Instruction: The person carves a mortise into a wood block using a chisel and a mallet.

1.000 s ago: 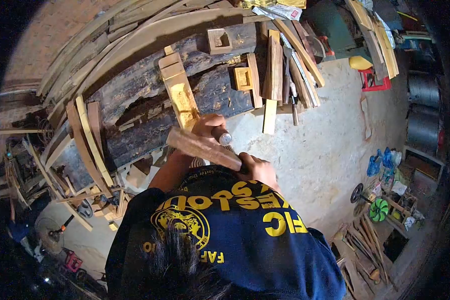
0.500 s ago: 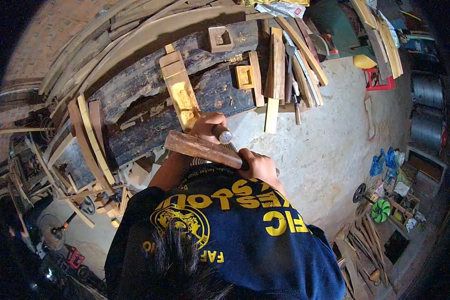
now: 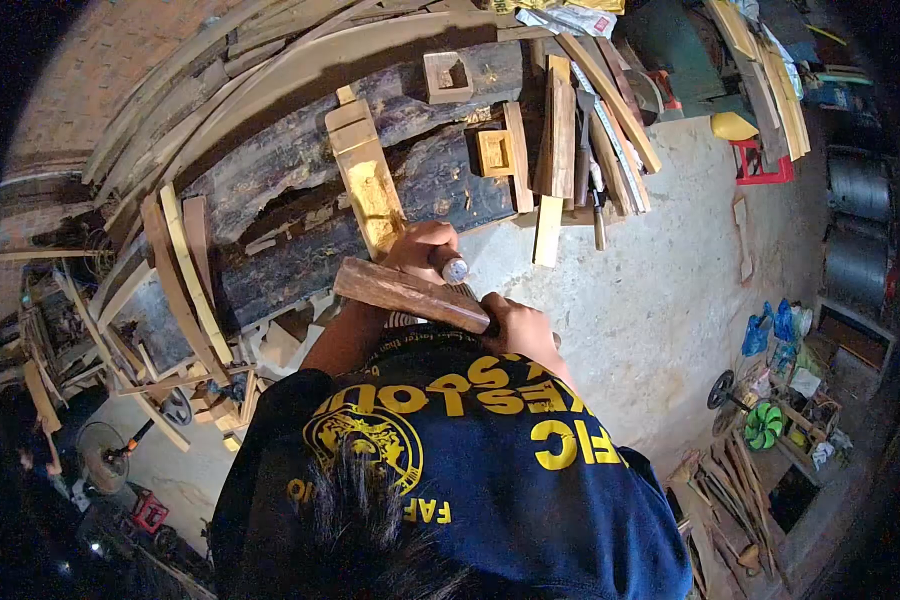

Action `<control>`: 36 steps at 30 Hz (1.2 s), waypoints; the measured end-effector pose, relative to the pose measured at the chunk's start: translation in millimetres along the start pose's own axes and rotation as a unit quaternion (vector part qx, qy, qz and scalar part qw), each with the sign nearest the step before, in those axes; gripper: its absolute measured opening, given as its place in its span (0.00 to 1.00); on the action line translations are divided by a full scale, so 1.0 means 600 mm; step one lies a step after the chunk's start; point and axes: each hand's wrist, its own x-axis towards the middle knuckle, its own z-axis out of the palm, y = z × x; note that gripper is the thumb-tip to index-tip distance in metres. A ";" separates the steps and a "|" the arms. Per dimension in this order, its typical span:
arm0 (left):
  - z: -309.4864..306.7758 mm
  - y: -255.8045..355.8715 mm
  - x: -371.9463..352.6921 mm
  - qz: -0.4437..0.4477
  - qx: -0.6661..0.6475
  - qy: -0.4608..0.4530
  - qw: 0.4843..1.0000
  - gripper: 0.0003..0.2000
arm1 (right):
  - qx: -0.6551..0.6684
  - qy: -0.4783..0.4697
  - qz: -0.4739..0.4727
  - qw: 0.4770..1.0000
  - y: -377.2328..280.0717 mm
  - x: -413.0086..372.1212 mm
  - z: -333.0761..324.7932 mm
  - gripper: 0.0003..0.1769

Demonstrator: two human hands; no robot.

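My left hand is closed around a round tool handle with a metal-capped end; the blade is hidden. It is at the near end of a pale board with a carved hollow, which lies across a dark, rough timber slab. My right hand grips the handle of a wooden mallet. The long brown mallet head is just below my left hand, beside the capped handle end.
Two small square wooden boxes rest on the slab. Right of them lie wood strips and a long tool. Curved planks stand at left. A green fan and sticks are at lower right.
The whole view has shifted very slightly to the right. Both hands keep the same holds, and the mallet stays near the capped handle.
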 end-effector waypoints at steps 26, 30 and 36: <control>0.003 -0.013 -0.044 -0.102 -0.150 0.056 0.982 0.12 | 0.010 0.084 -0.093 0.992 0.009 -0.008 0.023 0.22; -0.020 0.050 -0.011 -0.022 -0.067 0.065 0.995 0.11 | 0.128 0.046 -0.111 0.984 -0.006 -0.017 0.004 0.24; 0.011 0.058 -0.040 -0.260 -0.364 0.084 0.890 0.10 | 0.145 0.122 -0.144 0.971 -0.020 -0.016 0.010 0.19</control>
